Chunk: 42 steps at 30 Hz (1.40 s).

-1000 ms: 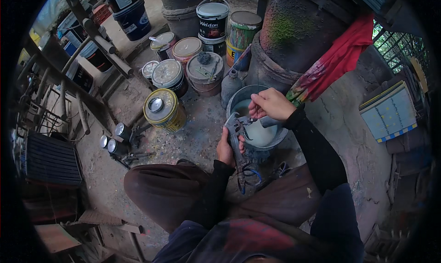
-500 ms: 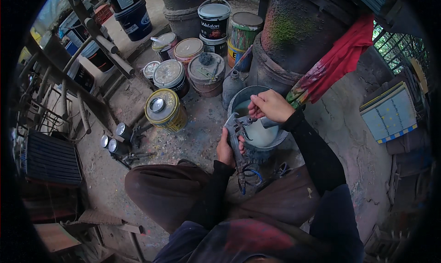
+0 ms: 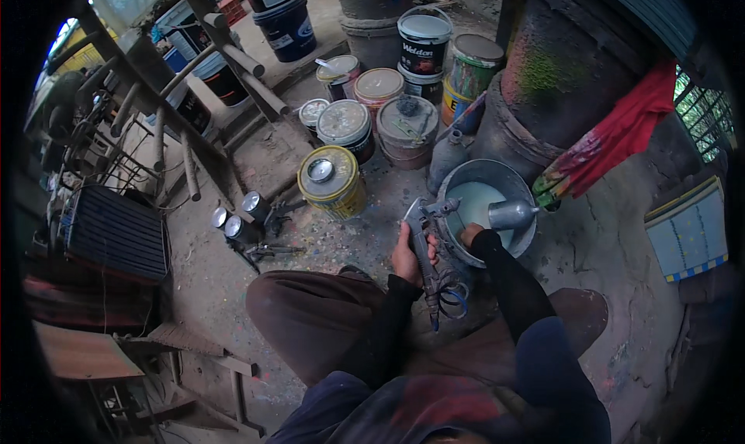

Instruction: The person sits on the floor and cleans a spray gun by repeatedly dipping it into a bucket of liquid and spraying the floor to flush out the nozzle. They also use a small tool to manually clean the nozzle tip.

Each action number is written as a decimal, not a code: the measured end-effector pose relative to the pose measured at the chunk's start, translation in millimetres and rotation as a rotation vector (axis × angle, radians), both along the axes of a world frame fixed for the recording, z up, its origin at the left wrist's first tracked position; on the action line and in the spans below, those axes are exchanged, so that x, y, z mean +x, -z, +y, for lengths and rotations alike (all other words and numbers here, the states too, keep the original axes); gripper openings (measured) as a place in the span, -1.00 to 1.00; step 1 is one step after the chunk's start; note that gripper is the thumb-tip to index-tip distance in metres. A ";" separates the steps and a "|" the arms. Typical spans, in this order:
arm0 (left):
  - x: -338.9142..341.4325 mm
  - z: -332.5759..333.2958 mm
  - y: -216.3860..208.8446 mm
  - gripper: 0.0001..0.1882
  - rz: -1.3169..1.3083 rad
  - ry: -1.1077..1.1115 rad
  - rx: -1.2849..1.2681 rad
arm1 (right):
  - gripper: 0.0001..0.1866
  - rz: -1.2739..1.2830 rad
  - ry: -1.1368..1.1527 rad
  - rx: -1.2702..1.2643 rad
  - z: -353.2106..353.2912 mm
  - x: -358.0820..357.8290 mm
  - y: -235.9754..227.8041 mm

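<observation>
My left hand (image 3: 406,259) is closed around the handle of a metal paint spray gun (image 3: 420,234), which stands upright over my lap at the bucket's left edge. Dark and blue cord is looped at its lower end. A grey bucket (image 3: 510,177) of milky liquid is in front of me. Down inside its near side is my right hand (image 3: 469,234), its fingers mostly hidden at the liquid. Beyond that hand, a silvery metal cup (image 3: 508,214) lies tilted in the bucket, its narrow end toward the right rim.
Left of the bucket stands a yellow paint can (image 3: 335,192), with several lidded pails behind it. A grey bottle (image 3: 448,161) is close to the bucket's far left. Small metal cups (image 3: 242,227) sit farther left. A red cloth (image 3: 617,138) hangs from a large dark drum (image 3: 543,79).
My right hand has dropped from beside the spray gun's front into the bucket. My left hand keeps its grip on the gun. The whole view has shifted, moving the scene rightward.
</observation>
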<state>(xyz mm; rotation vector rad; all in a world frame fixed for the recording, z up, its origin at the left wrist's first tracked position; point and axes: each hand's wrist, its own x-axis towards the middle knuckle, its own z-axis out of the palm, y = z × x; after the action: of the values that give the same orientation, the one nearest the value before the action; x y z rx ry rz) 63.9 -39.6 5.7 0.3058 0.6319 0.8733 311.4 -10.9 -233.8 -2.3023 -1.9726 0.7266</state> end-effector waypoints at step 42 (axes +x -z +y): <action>5.6 -10.0 7.1 -0.45 0.021 0.014 0.013 | -0.69 0.717 -0.025 0.098 2.6 -65.5 -364.2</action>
<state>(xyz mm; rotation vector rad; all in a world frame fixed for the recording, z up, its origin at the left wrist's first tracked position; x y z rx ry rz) 69.4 -49.6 -1.4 0.3309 0.6434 0.8621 245.9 -8.2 130.4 -1.6217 -1.6417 1.2059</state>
